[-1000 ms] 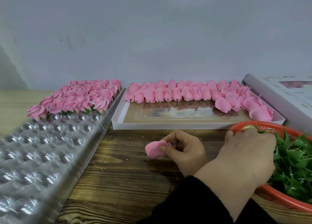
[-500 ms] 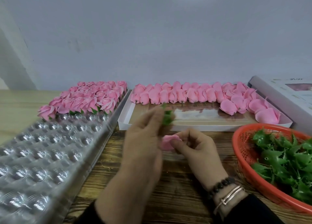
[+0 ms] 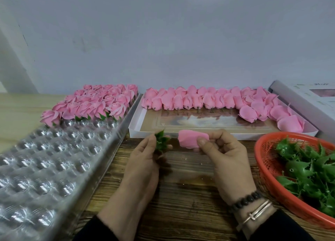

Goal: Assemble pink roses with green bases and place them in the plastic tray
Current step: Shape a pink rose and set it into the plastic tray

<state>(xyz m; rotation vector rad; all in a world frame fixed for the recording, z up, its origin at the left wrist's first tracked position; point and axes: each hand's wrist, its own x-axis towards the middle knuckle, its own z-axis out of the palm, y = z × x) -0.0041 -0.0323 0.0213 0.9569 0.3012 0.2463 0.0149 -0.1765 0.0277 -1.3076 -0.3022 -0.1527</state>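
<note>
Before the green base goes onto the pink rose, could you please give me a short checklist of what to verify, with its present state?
1. Left hand pinches the green plastic leaf base: ok.
2. Right hand grips the pink soft rose bud: ok.
3. Base and bud joined: not ok, a gap remains between them.
4. Bud's stem end faces the base: cannot tell.
5. Clear plastic dimpled tray has empty cups in front of the finished roses: ok.
6. Orange mesh basket holds more bases: ok.
</note>
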